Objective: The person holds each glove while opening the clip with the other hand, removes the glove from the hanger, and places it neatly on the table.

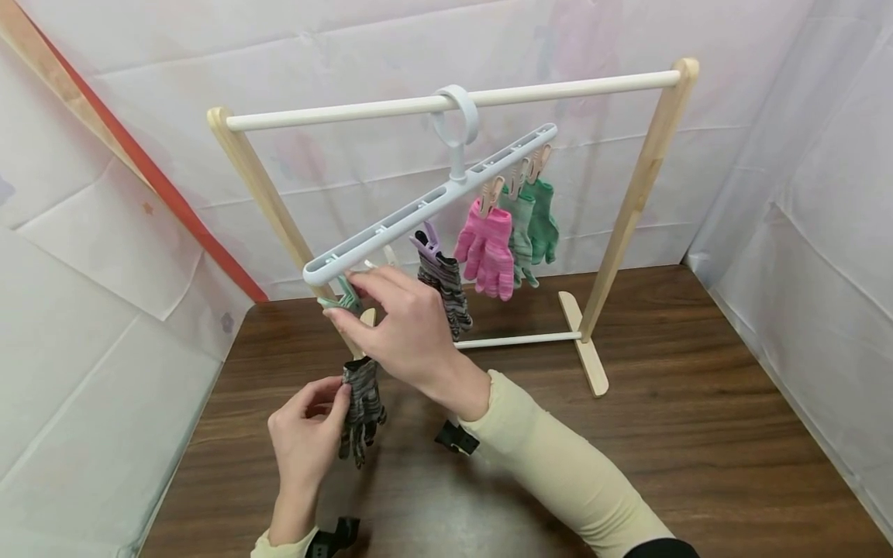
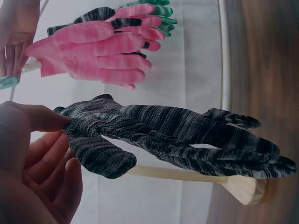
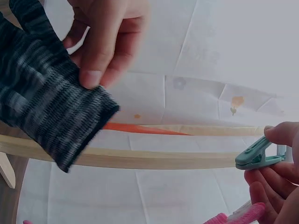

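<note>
My left hand (image 1: 307, 434) pinches a black-and-grey striped knit glove (image 1: 363, 411) by its cuff, between thumb and index finger. The glove's fingers hang down, and its cuff is below the hanger's near left end. Higher up, my right hand (image 1: 412, 329) pinches a green clothespin (image 3: 259, 155) on the pale grey clip hanger (image 1: 418, 209). In the right wrist view the clothespin is apart from the glove cuff. Another striped glove (image 1: 446, 291) hangs from a purple clothespin (image 1: 428, 240), beside a pink glove (image 1: 487, 246) and two green gloves (image 1: 543, 221) on beige clothespins.
The hanger hooks over the white rail (image 1: 572, 90) of a wooden-legged rack (image 1: 638, 194) on a brown wood table (image 1: 698, 434). A white clothespin (image 1: 389, 256) is partly behind my right hand. White sheeting (image 1: 349, 54) surrounds the table.
</note>
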`<act>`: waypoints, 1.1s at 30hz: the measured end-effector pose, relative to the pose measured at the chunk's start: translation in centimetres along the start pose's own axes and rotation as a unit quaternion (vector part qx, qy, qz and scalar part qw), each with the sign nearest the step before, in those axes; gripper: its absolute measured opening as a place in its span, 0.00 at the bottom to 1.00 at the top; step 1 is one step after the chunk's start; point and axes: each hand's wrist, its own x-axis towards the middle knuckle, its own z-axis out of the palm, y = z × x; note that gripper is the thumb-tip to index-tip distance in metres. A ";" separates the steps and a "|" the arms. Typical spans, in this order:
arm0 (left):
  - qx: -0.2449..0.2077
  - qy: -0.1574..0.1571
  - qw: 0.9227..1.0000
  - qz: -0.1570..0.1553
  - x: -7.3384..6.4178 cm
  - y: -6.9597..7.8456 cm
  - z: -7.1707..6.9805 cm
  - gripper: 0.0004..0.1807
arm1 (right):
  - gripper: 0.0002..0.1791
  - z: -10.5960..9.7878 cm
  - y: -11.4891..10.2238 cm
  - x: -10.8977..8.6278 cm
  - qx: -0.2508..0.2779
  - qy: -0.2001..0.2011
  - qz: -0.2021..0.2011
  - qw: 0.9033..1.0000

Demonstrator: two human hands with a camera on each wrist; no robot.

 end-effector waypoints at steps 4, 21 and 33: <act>0.006 -0.003 1.000 -0.021 -0.4 -0.6 0.0 0.03 | 0.16 0.0 0.0 0.1 -0.004 0.001 0.001 1.000; 0.074 -0.049 0.989 -0.121 -1.6 -5.5 0.4 0.03 | 0.20 0.1 -0.2 0.0 -0.015 0.017 -0.015 1.000; 0.180 -0.112 0.971 -0.110 -0.7 -7.5 0.0 0.05 | 0.20 0.3 -0.2 0.1 -0.020 0.020 -0.018 0.999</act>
